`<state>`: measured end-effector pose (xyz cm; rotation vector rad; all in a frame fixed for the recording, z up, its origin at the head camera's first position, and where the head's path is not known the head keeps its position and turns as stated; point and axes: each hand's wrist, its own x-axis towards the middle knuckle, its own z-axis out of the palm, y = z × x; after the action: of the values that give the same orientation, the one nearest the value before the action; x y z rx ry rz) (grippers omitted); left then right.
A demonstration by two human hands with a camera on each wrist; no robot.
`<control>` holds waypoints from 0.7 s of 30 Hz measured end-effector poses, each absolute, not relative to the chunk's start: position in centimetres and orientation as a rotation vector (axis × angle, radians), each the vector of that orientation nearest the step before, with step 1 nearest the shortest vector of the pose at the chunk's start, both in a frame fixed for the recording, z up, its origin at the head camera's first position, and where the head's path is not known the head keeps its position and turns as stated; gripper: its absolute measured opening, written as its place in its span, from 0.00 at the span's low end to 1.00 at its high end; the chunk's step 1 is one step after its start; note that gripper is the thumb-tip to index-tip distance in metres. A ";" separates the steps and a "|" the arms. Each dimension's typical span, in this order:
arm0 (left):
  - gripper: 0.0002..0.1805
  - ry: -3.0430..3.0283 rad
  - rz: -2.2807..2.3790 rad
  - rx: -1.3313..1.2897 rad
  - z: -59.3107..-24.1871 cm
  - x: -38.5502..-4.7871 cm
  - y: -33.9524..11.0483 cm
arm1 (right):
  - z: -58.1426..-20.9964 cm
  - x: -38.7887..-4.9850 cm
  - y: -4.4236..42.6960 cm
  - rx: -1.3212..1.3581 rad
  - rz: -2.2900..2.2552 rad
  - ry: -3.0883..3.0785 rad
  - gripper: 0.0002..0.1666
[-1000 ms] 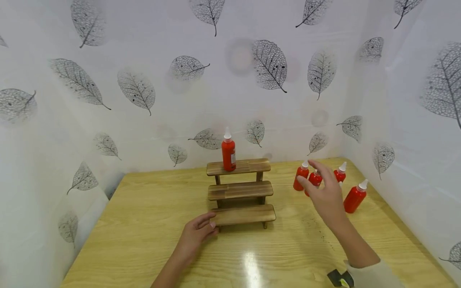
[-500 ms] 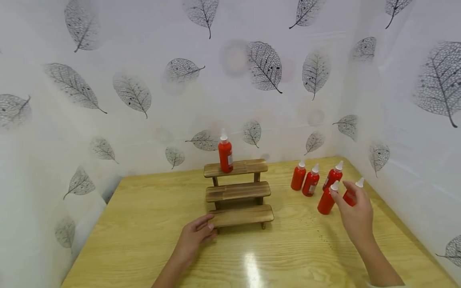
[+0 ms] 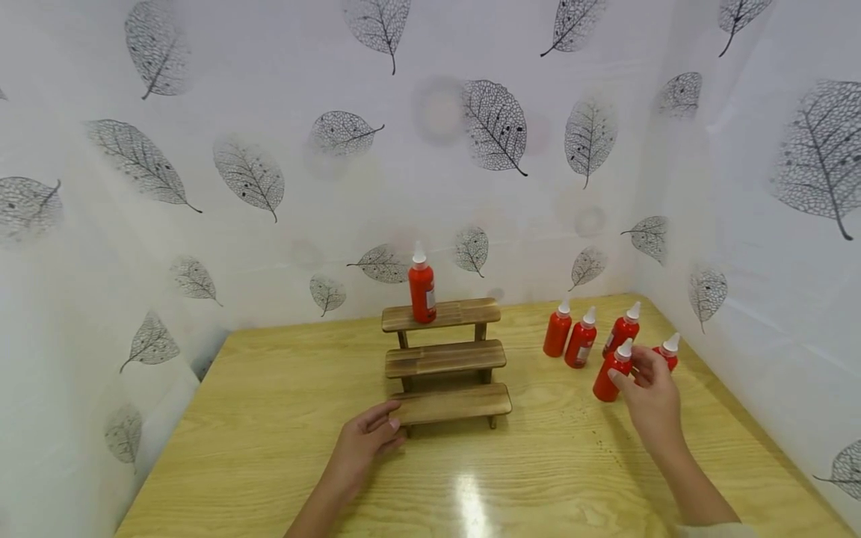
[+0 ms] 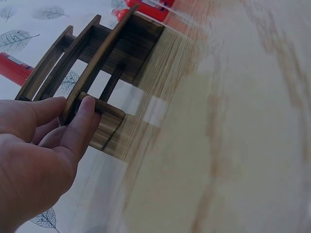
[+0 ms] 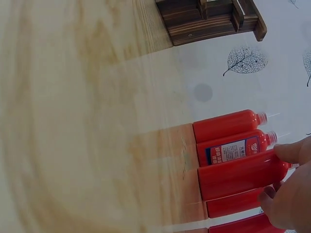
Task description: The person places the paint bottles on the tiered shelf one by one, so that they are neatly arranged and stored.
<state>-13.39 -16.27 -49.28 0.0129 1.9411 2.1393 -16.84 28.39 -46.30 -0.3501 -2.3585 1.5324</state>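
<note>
A small wooden three-step shelf (image 3: 447, 404) stands on the table. My left hand (image 3: 362, 446) grips the left end of its lowest step; in the left wrist view the thumb and fingers pinch that wooden end. One red squeeze bottle (image 3: 421, 291) with a white nozzle cap stands on the top step. To the right, my right hand (image 3: 654, 407) holds the front red squeeze bottle (image 3: 607, 381) near its shoulder, with the thumb on its near side and fingers behind. This bottle is upright on the table; in the right wrist view its body (image 5: 238, 175) is plain red.
Several more red bottles stand close by: one at the left (image 3: 557, 330), one with a label (image 3: 581, 344), one behind (image 3: 622, 331) and one partly hidden by my hand (image 3: 668, 354). A white leaf-patterned sheet (image 3: 282, 284) encloses the wooden table (image 3: 269, 418).
My right hand has moved from above the bottles to the right, then slightly left and onto the front bottle. The left hand stays on the shelf.
</note>
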 end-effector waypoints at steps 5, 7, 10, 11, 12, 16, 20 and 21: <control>0.30 1.959 2.126 0.030 -49.3 -13.4 -16.4 | -46.5 -17.0 28.3 -0.326 1.507 -2.382 0.38; 0.29 1.961 2.131 0.028 -49.3 -13.4 -16.4 | -46.6 -17.2 28.3 -0.316 1.485 -2.388 0.37; 0.29 1.959 2.136 0.020 -49.3 -13.4 -16.3 | -46.6 -17.3 28.3 -0.298 1.464 -2.381 0.37; 0.29 1.958 2.138 0.018 -49.3 -13.4 -16.3 | -46.6 -17.4 28.2 -0.290 1.459 -2.379 0.36; 0.29 1.956 2.141 0.018 -49.3 -13.3 -16.3 | -46.5 -17.4 28.2 -0.284 1.454 -2.380 0.36; 0.29 1.951 2.149 0.019 -49.4 -13.3 -16.2 | -46.1 -17.4 28.0 -0.267 1.454 -2.384 0.37; 0.29 1.948 2.153 0.016 -49.5 -13.4 -16.2 | -45.2 -17.4 27.5 -0.230 1.448 -2.385 0.37; 0.29 1.945 2.155 0.013 -49.5 -13.4 -16.2 | -44.9 -17.4 27.3 -0.213 1.451 -2.377 0.37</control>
<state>-13.40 -16.25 -49.47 0.0129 1.9450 2.1548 -17.40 27.27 -44.88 -0.2126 -2.3774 1.4505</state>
